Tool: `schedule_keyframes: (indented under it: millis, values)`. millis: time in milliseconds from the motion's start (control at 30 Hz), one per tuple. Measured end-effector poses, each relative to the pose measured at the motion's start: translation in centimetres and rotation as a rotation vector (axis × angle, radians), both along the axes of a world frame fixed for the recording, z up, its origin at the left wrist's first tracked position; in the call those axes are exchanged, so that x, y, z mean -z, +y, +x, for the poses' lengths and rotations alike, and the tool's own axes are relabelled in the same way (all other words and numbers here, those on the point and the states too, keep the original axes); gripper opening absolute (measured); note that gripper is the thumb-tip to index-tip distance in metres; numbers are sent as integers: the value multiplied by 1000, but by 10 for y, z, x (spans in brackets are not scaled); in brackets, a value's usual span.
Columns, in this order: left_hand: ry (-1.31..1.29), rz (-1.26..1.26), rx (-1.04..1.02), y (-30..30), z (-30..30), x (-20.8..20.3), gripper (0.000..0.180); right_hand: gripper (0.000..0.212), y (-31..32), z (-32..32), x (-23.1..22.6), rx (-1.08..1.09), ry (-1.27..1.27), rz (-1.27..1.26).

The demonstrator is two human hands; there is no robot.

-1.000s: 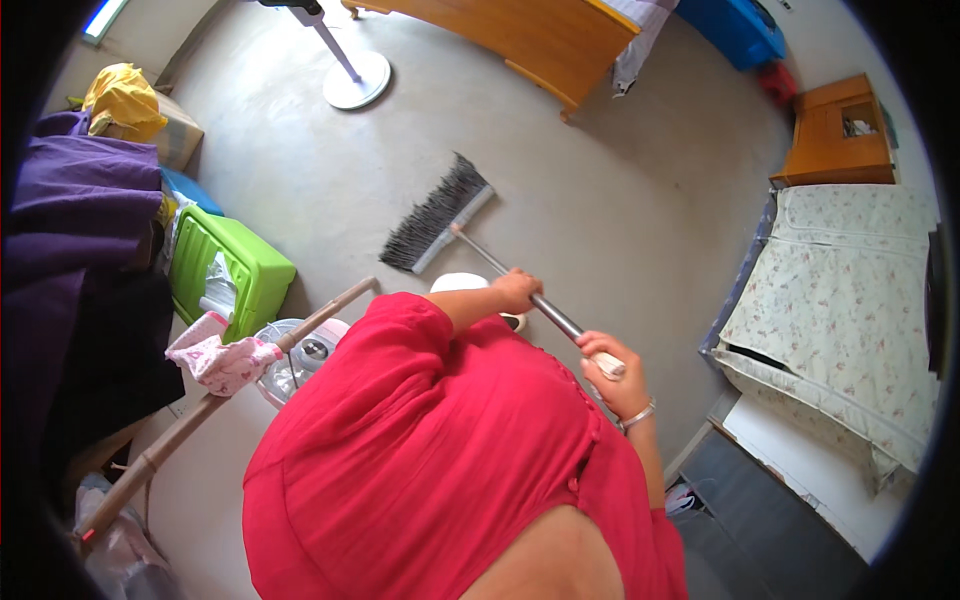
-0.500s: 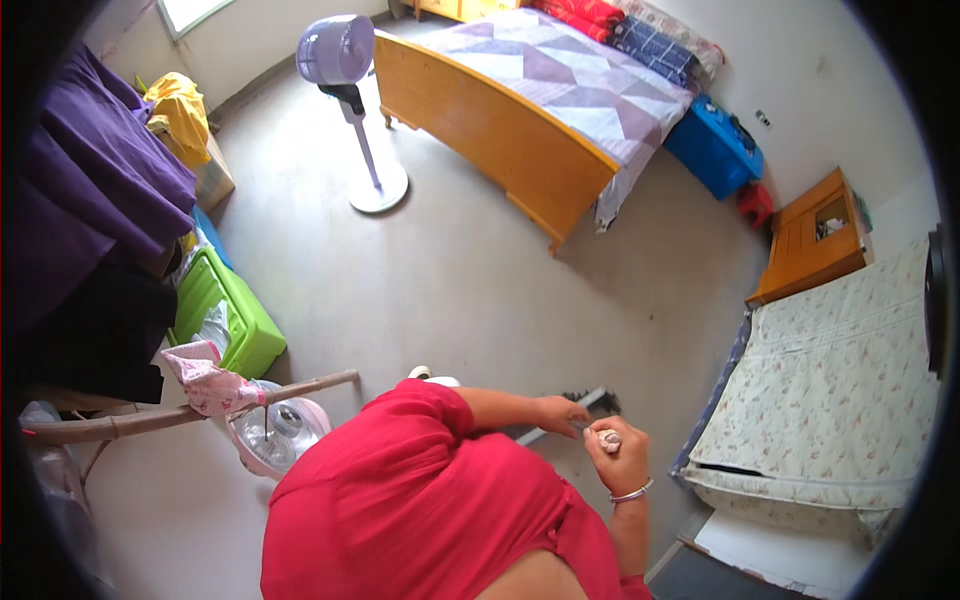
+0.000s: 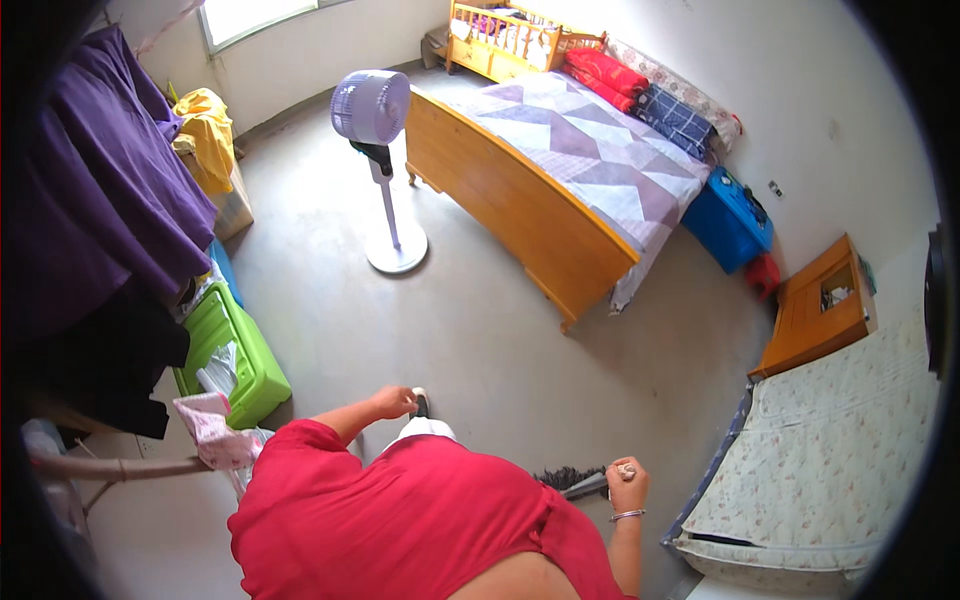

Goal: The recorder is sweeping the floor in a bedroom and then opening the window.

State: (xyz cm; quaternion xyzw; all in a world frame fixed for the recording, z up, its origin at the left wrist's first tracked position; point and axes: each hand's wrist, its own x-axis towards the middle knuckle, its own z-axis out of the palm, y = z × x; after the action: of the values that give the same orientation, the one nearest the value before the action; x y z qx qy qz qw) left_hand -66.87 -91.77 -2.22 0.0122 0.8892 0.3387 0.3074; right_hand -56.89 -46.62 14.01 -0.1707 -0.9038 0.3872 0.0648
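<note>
In the head view, my right hand (image 3: 628, 487) is closed around the upper end of a broom handle (image 3: 627, 470), seen nearly end-on, with a bracelet at the wrist. Beside and below it, the broom's head (image 3: 575, 484) shows dark shaggy bristles and a grey edge near the floor. The red shirt partly hides it. My left hand (image 3: 396, 402) is out to the left, its fingers loosely curled and nothing seen in them. It is over the floor, close to my shoe (image 3: 420, 402).
A purple-grey standing fan (image 3: 394, 250) is ahead, near a wooden bed (image 3: 520, 205). At left are a green bin (image 3: 240, 360), hanging purple cloth (image 3: 110, 180) and a wooden pole (image 3: 125, 468). A floral-covered mattress (image 3: 800, 450) and wooden cabinet (image 3: 810, 315) stand at right.
My left hand has come away from beside my right hand and swung far left. The right hand still grips the broom. The view has shifted, so the room's things sit lower.
</note>
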Motion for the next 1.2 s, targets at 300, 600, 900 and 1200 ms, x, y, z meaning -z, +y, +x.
schedule_keyframes:
  millis: [300,600,900,1200]
  values:
    - [-18,214,-340,-125,-81,-5,34,13,-44,-108,34,93,-80,67]
    - [247,423,-683,-227,-195,-53,30,8,-22,-173,71,163,-267,193]
    - [657,533,-784,-303,-374,-187,27,10,-64,-322,-25,74,-376,256]
    - [896,537,-711,-325,-495,-248,23,12,-188,-470,-36,-101,-333,-53]
